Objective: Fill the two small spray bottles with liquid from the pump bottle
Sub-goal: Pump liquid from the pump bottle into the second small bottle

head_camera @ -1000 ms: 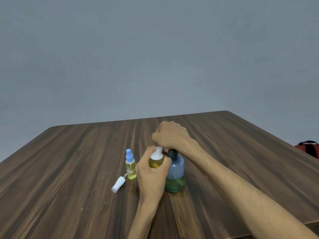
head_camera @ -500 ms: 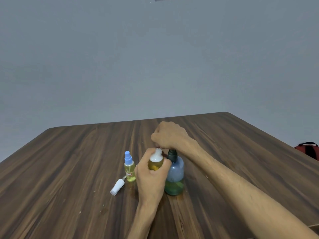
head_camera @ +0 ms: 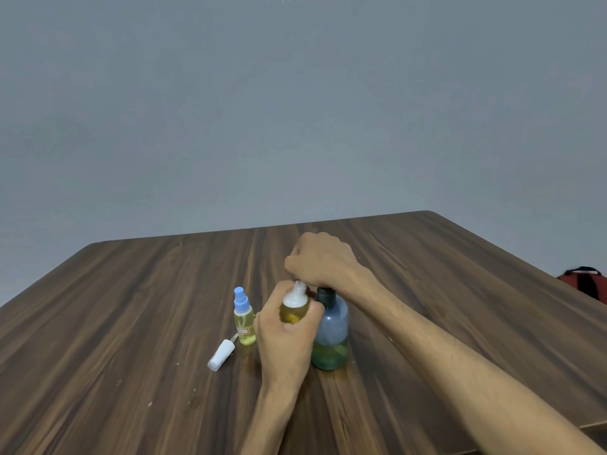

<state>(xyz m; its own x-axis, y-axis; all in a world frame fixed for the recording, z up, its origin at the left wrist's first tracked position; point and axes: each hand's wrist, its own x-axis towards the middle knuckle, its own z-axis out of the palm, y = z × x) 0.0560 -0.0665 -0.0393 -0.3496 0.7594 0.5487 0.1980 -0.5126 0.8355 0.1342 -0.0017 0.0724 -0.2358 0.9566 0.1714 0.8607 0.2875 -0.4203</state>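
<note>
Yellow liquid shows in the uncapped small clear spray bottle [head_camera: 295, 307], gripped by the curled fingers of the left hand [head_camera: 285, 336] near the middle of the dark wooden table [head_camera: 131, 307]. It touches the blue-tinted round pump bottle [head_camera: 331, 336], whose pump top is hidden under the fisted right hand [head_camera: 320, 257]. Just left stand a capped blue-topped yellow spray bottle [head_camera: 244, 316] and a lying white sprayer cap [head_camera: 221, 354].
</note>
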